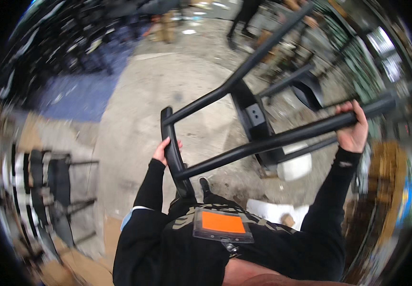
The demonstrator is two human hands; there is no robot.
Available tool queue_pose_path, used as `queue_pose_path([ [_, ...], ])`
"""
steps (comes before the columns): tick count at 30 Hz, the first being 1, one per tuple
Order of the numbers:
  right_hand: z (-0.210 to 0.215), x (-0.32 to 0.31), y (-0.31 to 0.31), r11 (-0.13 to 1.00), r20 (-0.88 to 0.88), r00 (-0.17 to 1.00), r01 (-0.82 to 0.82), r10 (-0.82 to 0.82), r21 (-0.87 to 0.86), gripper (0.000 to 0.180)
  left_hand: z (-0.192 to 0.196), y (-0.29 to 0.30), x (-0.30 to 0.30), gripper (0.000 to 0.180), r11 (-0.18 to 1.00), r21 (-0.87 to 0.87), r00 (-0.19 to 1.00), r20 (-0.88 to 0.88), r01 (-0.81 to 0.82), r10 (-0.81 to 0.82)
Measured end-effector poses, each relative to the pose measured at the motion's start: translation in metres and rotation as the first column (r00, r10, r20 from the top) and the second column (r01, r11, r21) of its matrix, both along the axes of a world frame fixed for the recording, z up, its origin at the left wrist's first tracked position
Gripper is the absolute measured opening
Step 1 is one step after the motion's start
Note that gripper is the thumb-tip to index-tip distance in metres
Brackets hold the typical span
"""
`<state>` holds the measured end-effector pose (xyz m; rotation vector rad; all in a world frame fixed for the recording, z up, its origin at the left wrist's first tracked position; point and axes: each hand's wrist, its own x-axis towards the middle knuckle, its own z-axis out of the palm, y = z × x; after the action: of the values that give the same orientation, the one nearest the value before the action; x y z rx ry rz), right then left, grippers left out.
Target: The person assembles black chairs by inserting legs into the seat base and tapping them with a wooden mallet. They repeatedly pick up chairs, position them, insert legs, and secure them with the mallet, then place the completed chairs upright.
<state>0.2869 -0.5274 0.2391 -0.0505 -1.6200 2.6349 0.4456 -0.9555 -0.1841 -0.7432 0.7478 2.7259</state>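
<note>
A large black tubular frame [244, 148] is held up in front of my body, slanting from near my waist toward the far right. Two long bent tubes join a short end bar, and a flat cross plate with a small bracket [254, 114] sits between them. My left hand [162, 151] is closed around the end bar, thumb on top. Farther right, my right hand [353, 127] grips the nearer long tube from its outer side. An orange card in a clear badge holder [222, 225] hangs on my chest.
Black frame-like parts [60, 190] stand at the left on cardboard. Many dark parts lie at the back left by a blue sheet [79, 95]. Stacked cardboard [384, 176] is at the right. A person's dark-clad legs [244, 21] show at the back. White sheeting [268, 209] lies near my feet.
</note>
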Motion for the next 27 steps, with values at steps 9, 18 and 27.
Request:
queue_pose_path([
  [9,-0.056,-0.048,-0.011,0.818,0.158,0.859,-0.385,0.487,-0.428,0.012,0.183,-0.057,0.185,0.061,0.885,-0.092,0.81,-0.456,-0.456,0.369],
  [18,-0.135,-0.062,-0.195,0.678,0.366,0.571,-0.613,0.735,-0.405,0.013,0.227,0.068,0.4,0.062,0.448,0.095,0.344,-0.508,-0.889,0.79],
  [27,-0.184,0.215,-0.474,0.247,0.437,0.055,-0.884,0.898,-0.397,0.012,0.232,0.135,0.657,0.056,-0.122,-0.014,-0.099,-0.5,-0.992,0.86],
])
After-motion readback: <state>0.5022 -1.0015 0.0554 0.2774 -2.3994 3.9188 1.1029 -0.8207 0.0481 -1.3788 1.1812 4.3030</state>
